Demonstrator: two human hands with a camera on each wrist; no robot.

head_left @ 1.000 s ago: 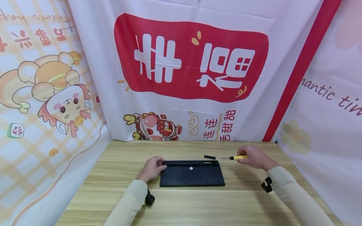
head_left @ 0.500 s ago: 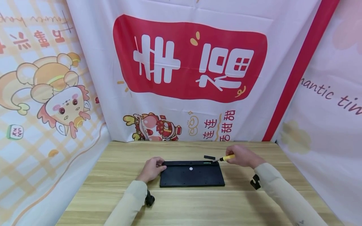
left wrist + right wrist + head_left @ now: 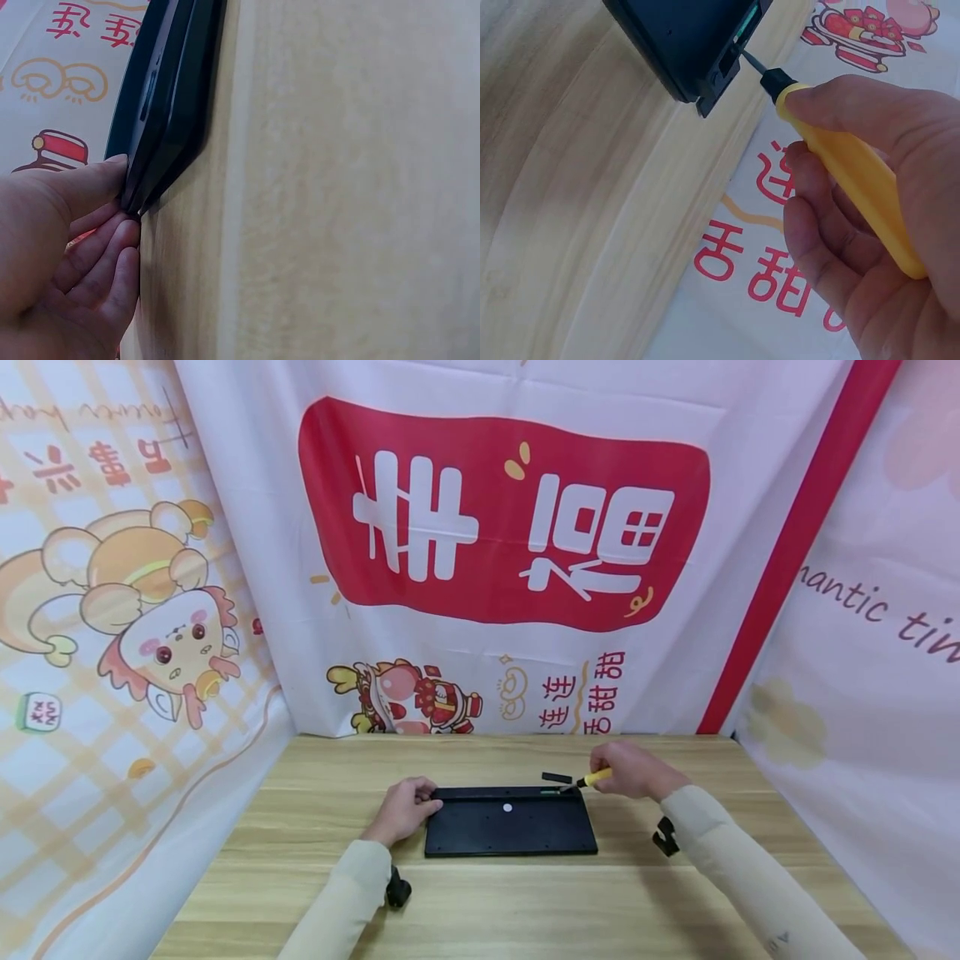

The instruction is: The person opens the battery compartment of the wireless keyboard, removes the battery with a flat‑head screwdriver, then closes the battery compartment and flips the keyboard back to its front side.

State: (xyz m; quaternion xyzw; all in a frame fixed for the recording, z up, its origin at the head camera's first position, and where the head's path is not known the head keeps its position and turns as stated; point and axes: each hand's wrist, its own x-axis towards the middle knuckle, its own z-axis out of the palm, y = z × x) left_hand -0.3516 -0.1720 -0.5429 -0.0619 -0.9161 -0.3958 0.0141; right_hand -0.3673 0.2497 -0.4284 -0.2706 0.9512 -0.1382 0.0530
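A black keyboard (image 3: 510, 833) lies with its underside up on the wooden table. My left hand (image 3: 403, 811) holds its far left corner, thumb on top and fingers at the edge, as the left wrist view shows. In my right hand (image 3: 636, 769) is a screwdriver with a yellow handle (image 3: 859, 180), gripped between thumb and fingers. Its metal tip reaches into the uncovered battery compartment (image 3: 726, 66) at the keyboard's far right. Something green, apparently a battery (image 3: 551, 792), shows inside, left of the tip.
A small black battery cover (image 3: 557, 777) lies on the table just behind the compartment. The wooden table (image 3: 495, 910) ends at a printed cloth backdrop (image 3: 510, 685), with more cloth hanging on both sides.
My right hand has moved left with the screwdriver, bringing its tip from beside the keyboard into the battery compartment. The left hand and keyboard have stayed in place.
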